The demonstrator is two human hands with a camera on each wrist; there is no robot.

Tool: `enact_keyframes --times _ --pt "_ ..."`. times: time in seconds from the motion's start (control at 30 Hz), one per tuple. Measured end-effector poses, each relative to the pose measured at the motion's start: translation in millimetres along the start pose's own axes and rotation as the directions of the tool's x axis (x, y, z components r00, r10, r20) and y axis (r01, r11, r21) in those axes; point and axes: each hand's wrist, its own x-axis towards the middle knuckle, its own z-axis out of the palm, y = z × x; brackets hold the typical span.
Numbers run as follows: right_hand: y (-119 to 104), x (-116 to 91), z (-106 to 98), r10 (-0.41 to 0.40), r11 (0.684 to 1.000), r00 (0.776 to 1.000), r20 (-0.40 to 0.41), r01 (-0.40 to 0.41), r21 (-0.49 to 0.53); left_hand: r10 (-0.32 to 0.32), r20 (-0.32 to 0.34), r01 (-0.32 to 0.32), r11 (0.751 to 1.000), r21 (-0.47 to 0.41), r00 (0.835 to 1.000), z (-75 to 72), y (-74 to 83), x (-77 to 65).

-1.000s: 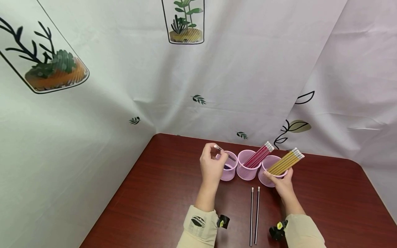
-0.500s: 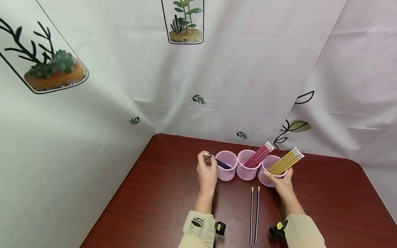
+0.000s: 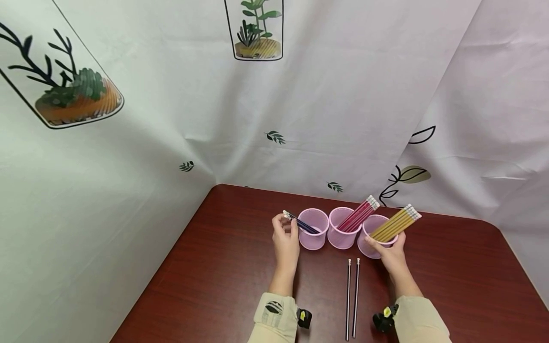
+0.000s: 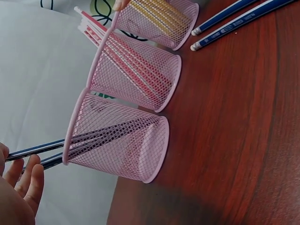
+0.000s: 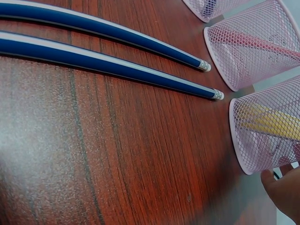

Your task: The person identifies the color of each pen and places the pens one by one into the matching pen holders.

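Note:
My left hand (image 3: 286, 243) is at the left pink mesh pencil cup (image 3: 313, 242), its fingers around the eraser ends of blue pencils (image 3: 305, 226) that lean out over the rim. The left wrist view shows these pencils (image 4: 51, 149) slanting down through the mesh, with fingertips (image 4: 35, 180) against their outer ends. My right hand (image 3: 392, 257) grips the right pink cup (image 3: 370, 248), thumb in front and fingers at the right side; yellow pencils (image 3: 392, 226) lean out of it. Between them stands the middle cup (image 3: 340, 239) with red pencils (image 3: 357, 215).
Two blue pencils (image 3: 348, 300) lie side by side on the dark red wooden table (image 3: 223, 267), in front of the cups, erasers toward them. A white patterned cloth (image 3: 334, 95) hangs behind and to the left of the table.
My left hand has brought a blue pencil down and left, so it leans with the others in the left cup. Over the last half second the hand moved only slightly. My right hand stayed put.

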Motion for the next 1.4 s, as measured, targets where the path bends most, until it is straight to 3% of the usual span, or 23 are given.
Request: enact_keyframes --times 0.47,0.87,1.1,1.27,1.33,1.4 --pt "0 1 0 0.012 1.0 1.0 -0.003 -0.012 0.003 -0.113 -0.001 0.113 0.992 -0.049 0.994 2.5 -8.4 -2.9" --pt "-2 0 -1 0.028 1.0 1.0 0.008 -0.028 -0.005 -0.085 -0.017 0.085 0.996 -0.02 0.996 3.5 -11.5 -2.5" --pt "-3 -1 -1 0.04 0.999 0.999 0.017 -0.04 -0.01 -0.12 -0.054 0.121 0.993 0.006 0.991 3.7 -13.7 -1.2" --pt "-3 -1 -1 0.044 0.999 0.999 0.018 -0.044 -0.007 -0.098 -0.078 0.098 0.995 0.002 0.992 3.5 -7.1 0.7" --pt "-3 -1 -2 0.048 0.999 0.999 0.021 -0.048 -0.011 -0.07 -0.07 0.069 0.997 -0.017 0.995 1.6 10.1 0.7" --pt "-3 -1 -2 0.052 0.999 0.998 0.024 -0.052 -0.012 -0.034 -0.059 0.033 0.999 -0.026 0.998 3.2 16.5 0.5"
